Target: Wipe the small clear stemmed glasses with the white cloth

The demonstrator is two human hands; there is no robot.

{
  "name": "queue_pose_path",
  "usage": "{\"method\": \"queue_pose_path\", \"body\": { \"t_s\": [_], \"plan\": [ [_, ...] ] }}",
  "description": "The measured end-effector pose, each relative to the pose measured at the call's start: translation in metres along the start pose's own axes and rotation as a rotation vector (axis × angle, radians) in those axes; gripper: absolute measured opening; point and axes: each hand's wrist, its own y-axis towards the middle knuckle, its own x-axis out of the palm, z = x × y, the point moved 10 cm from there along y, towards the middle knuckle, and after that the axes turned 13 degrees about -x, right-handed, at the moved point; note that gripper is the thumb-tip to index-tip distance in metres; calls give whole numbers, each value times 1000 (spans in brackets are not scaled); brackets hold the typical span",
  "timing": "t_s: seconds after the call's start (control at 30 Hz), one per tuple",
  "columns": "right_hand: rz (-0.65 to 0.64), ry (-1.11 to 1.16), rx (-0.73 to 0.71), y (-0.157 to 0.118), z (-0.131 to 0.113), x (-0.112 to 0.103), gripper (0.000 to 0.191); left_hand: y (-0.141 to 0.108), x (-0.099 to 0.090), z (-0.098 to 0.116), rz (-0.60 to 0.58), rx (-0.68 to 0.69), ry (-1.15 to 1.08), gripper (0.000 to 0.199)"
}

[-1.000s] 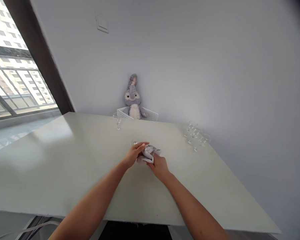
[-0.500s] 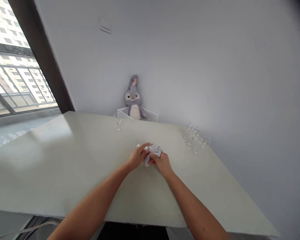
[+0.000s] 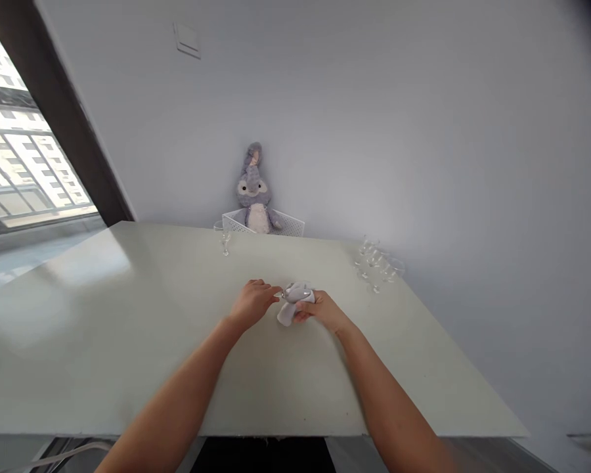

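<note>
Over the middle of the table, a small clear stemmed glass lies on its side between my hands. My left hand pinches the stem or foot end, though its fingers hide most of that part. On the other side, my right hand grips a white cloth wrapped partly around the bowl, with one end hanging down to the left. Another clear stemmed glass stands upright at the back left. Several more clear glasses are grouped at the back right, beside the wall.
The pale table meets the wall at the back and right. Behind its far edge, a grey plush rabbit sits in a white perforated basket. A window is at the left. Below the front left edge runs a white cable.
My left hand has moved left from the bowl to the stem end, exposing more of the glass. The cloth stays in my right hand. The view has shifted slightly.
</note>
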Motion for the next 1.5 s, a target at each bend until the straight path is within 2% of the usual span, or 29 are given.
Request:
{"method": "queue_pose_path", "body": {
  "t_s": [0.13, 0.23, 0.33, 0.43, 0.53, 0.63, 0.67, 0.7, 0.73, 0.8, 0.87, 0.9, 0.97, 1.03, 1.17, 1.27, 1.4, 1.5],
  "plan": [
    [-120, -383, -154, -1, -23, -1, 17, 1, 0, -8, -142, -86, -166, 26],
    [-135, -620, -213, -4, -34, -8, 12, -5, 11, -14, -391, -193, -315, 26],
    [-122, -724, -257, -5, -42, -11, 15, -15, 18, -13, -607, -231, -449, 25],
    [-57, -741, -318, -4, -52, -15, 21, -18, 15, -12, -664, -234, -523, 26],
    [129, -764, -381, -4, -60, -31, 26, -12, 14, -19, -604, -298, -595, 27],
    [456, -862, -448, -15, -72, -52, 32, -3, 12, -39, -427, -452, -709, 32],
    [536, -913, -481, -21, -77, -53, 34, -1, 11, -47, -358, -506, -740, 34],
    [560, -973, -521, -24, -81, -47, 36, 1, 10, -54, -293, -547, -752, 35],
    [518, -1045, -566, -23, -85, -35, 38, 1, 8, -59, -241, -573, -737, 35],
    [290, -1198, -646, -18, -86, 2, 42, 2, 6, -63, -185, -569, -613, 32],
    [68, -1325, -665, -14, -77, 34, 46, 3, 3, -58, -157, -506, -384, 27],
    [19, -1375, -653, -13, -73, 42, 46, 3, 3, -55, -146, -472, -279, 24],
    [29, -1446, -612, -12, -70, 45, 41, 2, 3, -44, -128, -398, -116, 20],
    [93, -1463, -574, -11, -70, 39, 38, 1, 5, -29, -129, -289, -6, 19],
    [169, -1298, -505, -8, -72, 14, 31, -4, 6, 15, -68, 54, 193, 25],
    [217, -957, -436, -4, -66, -11, 30, -10, 0, 35, 25, 216, 231, 23],
    [364, -375, -231, -3, -36, -42, 34, -13, -3, 37, 104, 238, 221, 26],
    [468, -35, -133, -5, -18, -44, 33, -14, -2, 35, 140, 212, 203, 27]
  ]
}}
